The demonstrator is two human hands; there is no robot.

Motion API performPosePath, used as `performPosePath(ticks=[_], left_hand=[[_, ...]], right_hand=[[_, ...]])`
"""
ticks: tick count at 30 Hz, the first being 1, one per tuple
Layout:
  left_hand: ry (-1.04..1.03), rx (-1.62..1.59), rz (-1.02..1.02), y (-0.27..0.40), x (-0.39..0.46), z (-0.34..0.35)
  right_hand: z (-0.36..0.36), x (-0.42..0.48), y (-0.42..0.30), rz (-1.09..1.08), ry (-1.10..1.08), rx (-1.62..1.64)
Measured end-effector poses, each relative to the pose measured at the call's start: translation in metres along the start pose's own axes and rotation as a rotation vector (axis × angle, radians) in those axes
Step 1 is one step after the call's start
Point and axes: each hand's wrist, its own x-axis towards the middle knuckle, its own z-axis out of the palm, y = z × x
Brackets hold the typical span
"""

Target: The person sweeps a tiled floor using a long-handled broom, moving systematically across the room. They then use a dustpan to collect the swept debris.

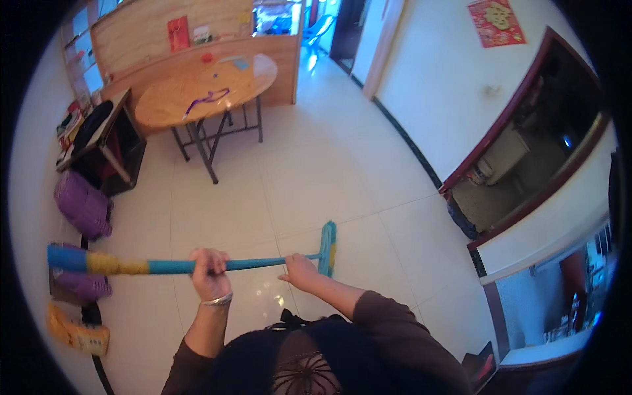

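Note:
A broom (173, 267) with a teal, yellow and blue handle lies across the view in both hands. My left hand (210, 271), with a silver bracelet at the wrist, is closed around the middle of the handle. Further along, my right hand (300, 271) grips the handle close to the head. The broom head (327, 249), teal with a yellow patch, is at the right end of the handle, over the pale tiled floor (316, 182). Whether its bristles touch the tiles cannot be told. The blue end of the handle points left.
A round wooden folding table (168, 94) with a purple strap (210, 96) stands ahead at the left. Along the left wall are a cabinet (116, 153), a purple suitcase (83, 205) and a yellow bag (76, 331). A dark red door frame (498, 121) opens at the right.

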Motion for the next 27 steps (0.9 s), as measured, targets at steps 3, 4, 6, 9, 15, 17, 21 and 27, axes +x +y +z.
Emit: performPosePath(ticks=[3, 4, 6, 9, 15, 17, 21, 27], left_hand=[[-0.055, 0.031, -0.052, -0.007, 0.001, 0.032], [-0.099, 0.021, -0.129, -0.017, -0.003, 0.046], [-0.27, 0.262, -0.188, -0.034, -0.007, 0.085], [-0.747, 0.73, -0.14, -0.058, -0.043, 0.139], [-1.499, 0.719, -0.155, -0.075, -0.117, 0.233], [-1.608, 0.611, -0.088, -0.105, -0.133, 0.247], [-1.471, 0.514, -0.253, -0.155, -0.156, 0.254], [-1.452, 0.639, -0.424, -0.24, -0.2, 0.306]], right_hand=[[-0.031, -0.038, -0.038, -0.219, -0.106, -0.102], [-0.035, -0.049, -0.046, -0.338, -0.083, -0.178], [-0.028, -0.051, -0.054, -0.481, 0.151, -0.294], [-0.029, -0.054, -0.051, -0.436, 0.671, 0.128], [-0.054, -0.13, 0.05, 0.099, 0.232, -0.423], [-0.054, -0.181, 0.099, 0.287, 0.101, -0.511], [-0.075, -0.292, 0.153, 0.698, -0.232, -0.426], [-0.02, -0.469, 0.193, 1.117, -0.123, 0.212]])
